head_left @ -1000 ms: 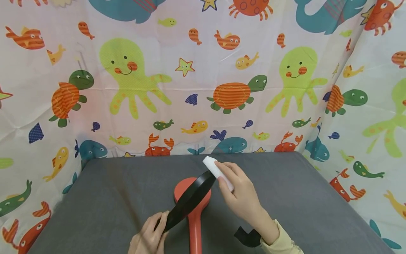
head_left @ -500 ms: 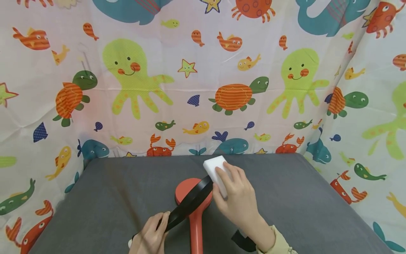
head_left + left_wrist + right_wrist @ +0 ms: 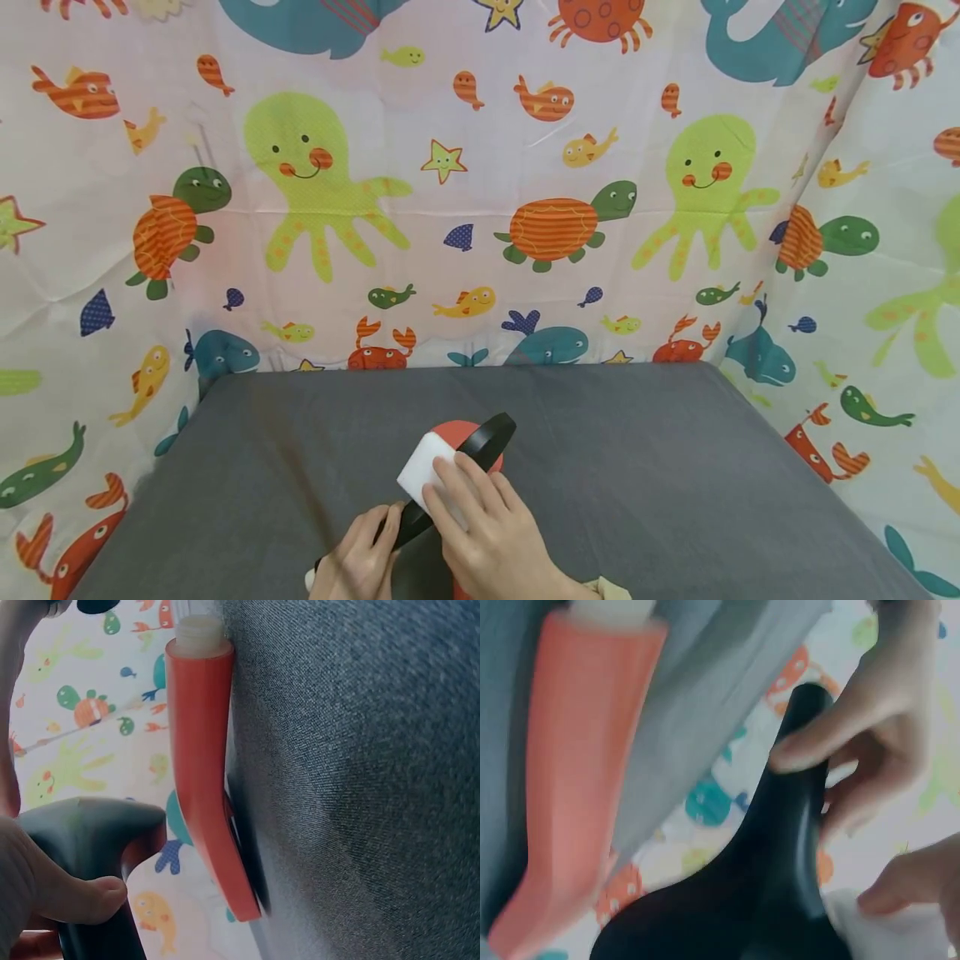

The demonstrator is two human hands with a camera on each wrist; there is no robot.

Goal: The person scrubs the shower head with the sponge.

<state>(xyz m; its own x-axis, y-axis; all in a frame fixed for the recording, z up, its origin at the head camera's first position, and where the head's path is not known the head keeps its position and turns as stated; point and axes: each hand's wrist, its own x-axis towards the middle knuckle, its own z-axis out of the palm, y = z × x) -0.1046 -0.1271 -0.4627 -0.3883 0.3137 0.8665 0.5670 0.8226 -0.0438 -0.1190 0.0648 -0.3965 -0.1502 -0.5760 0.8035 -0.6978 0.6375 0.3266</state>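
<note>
A black handheld shower head (image 3: 491, 437) is raised above the table, tilted with its head end up and to the right. My left hand (image 3: 356, 554) grips its handle, with the thumb along it in the left wrist view. My right hand (image 3: 491, 533) holds a white sponge (image 3: 426, 467) against the upper side of the black shower head, close to the left hand. Underneath, a coral-red handheld shower head (image 3: 199, 735) lies on the table, its whitish threaded end showing in both wrist views. In the head view, the hands and black shower head cover most of it.
A dark grey cloth covers the table (image 3: 675, 467). Behind it and at both sides hangs a white curtain (image 3: 480, 108) printed with sea animals.
My right hand has moved the sponge down and left, from the black shower head's far end to nearer the handle. The left hand keeps its grip in nearly the same place.
</note>
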